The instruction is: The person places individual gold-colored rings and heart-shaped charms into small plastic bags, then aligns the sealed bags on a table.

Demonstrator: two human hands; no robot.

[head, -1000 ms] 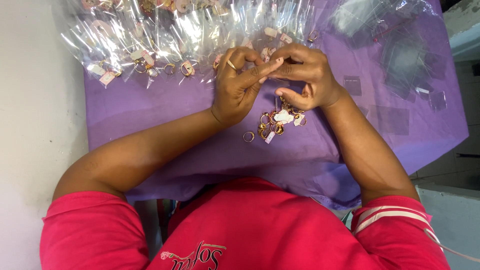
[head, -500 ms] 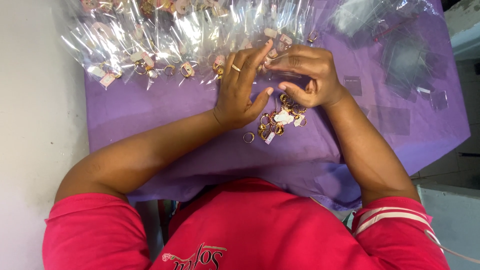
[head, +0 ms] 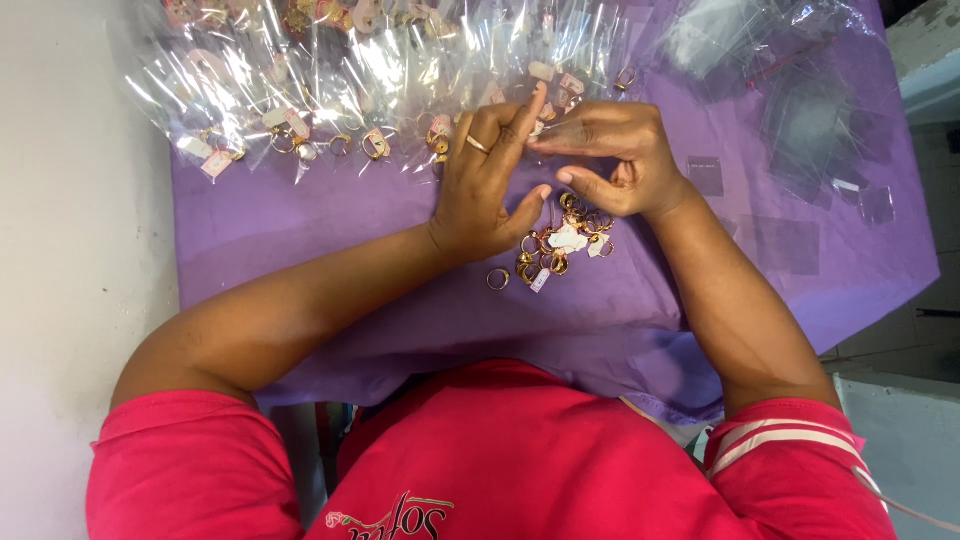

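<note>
Pinching at a small clear plastic sleeve point(head: 560, 135), the right hand point(head: 610, 160) curls its fingers inward, thumb and forefinger nearly closed on the thin, glossy film; whether a ring sits inside it cannot be told. The left hand point(head: 490, 185) meets it from the other side, its forefinger stretched up to touch the same sleeve while the thumb stands a little apart below, so this hand is half open and only touching. A plain gold band shows on one of its fingers.

Just below the meeting fingertips, a loose heap of gold rings point(head: 560, 245) with small white paper tags lies on the soft, matte purple cloth point(head: 330, 230), and a single ring point(head: 497, 279) rests slightly apart on the left hand's side of the heap. Beyond the grip, away from the body, a crinkled, shiny spread of filled cellophane packets point(head: 330, 90) overlaps in rows, each holding a ring and tag. Further out past the right hand, flat empty clear bags point(head: 810, 120) lie on the cloth.
</note>
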